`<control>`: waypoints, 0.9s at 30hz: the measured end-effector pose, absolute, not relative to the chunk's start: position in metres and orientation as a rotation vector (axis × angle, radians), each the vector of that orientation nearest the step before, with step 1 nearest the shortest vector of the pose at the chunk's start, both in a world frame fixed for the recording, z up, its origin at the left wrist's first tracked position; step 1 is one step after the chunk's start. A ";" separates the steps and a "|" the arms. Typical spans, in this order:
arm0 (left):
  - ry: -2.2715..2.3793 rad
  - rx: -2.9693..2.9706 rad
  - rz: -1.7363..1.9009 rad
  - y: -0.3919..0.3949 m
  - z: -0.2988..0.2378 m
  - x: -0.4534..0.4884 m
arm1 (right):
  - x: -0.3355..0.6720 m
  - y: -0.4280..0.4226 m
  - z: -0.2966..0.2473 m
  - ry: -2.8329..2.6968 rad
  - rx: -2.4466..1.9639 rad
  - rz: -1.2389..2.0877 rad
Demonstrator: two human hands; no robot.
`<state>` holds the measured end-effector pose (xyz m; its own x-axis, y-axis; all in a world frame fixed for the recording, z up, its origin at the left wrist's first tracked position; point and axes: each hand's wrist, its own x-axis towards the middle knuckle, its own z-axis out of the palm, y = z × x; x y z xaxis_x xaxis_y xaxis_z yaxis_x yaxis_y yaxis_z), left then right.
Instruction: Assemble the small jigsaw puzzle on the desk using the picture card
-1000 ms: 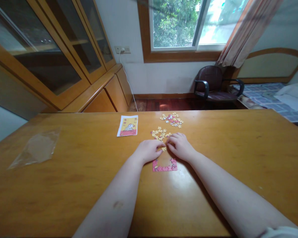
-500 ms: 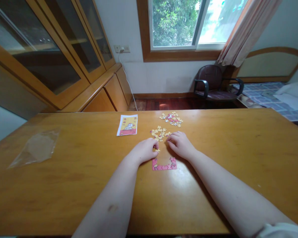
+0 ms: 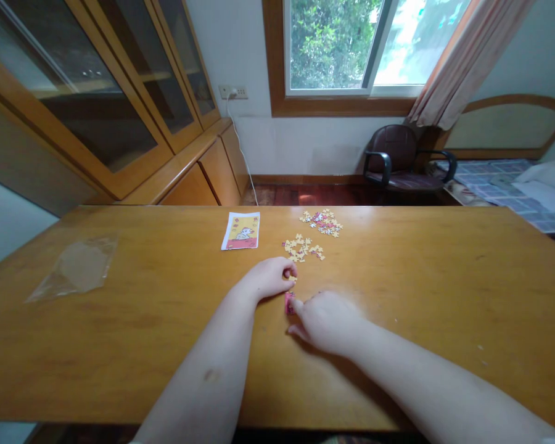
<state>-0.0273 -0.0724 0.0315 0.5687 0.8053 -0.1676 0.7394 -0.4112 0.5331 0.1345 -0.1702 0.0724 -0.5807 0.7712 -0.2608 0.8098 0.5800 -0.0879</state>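
A yellow puzzle piece is at the fingertips of my left hand, whose fingers curl round toward the thumb. Just below it lies the joined pink puzzle section, flat on the table; only its left end shows. My right hand covers the rest, its index finger touching the section and its thumb stretched apart below. Beyond my hands is a loose group of yellow puzzle pieces. A mixed pile of yellow, pink and white pieces lies farther back.
A picture card with a white animal on yellow and pink lies left of the pieces. A clear plastic bag is on the left side of the wooden table. An armchair stands past the far edge.
My right hand has moved from beside the yellow pieces down and left onto the pink section. My left hand stays by the yellow piece. The view has shifted slightly.
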 end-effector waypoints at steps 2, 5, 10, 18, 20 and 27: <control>1.233 2.251 0.161 -0.072 0.031 -0.028 | 0.133 -0.167 0.069 2.605 1.353 -0.285; 1.247 2.245 0.193 -0.072 0.030 -0.029 | 0.133 -0.163 0.065 2.623 1.375 -0.275; 1.291 2.209 0.192 -0.071 0.028 -0.030 | 0.132 -0.160 0.063 2.619 1.372 -0.281; 1.313 2.156 0.108 -0.072 0.027 -0.031 | 0.132 -0.160 0.063 2.609 1.366 -0.328; 1.306 2.153 0.112 -0.073 0.027 -0.031 | 0.132 -0.161 0.063 2.612 1.373 -0.325; 1.239 1.945 0.171 -0.070 0.024 -0.035 | 0.131 -0.163 0.061 2.605 1.366 -0.309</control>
<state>-0.0347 -0.0701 0.0241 0.5096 0.8099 -0.2904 0.7007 -0.1948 0.6864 0.1309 -0.1626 0.0610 -0.5602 0.7875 -0.2571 0.8258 0.5554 -0.0981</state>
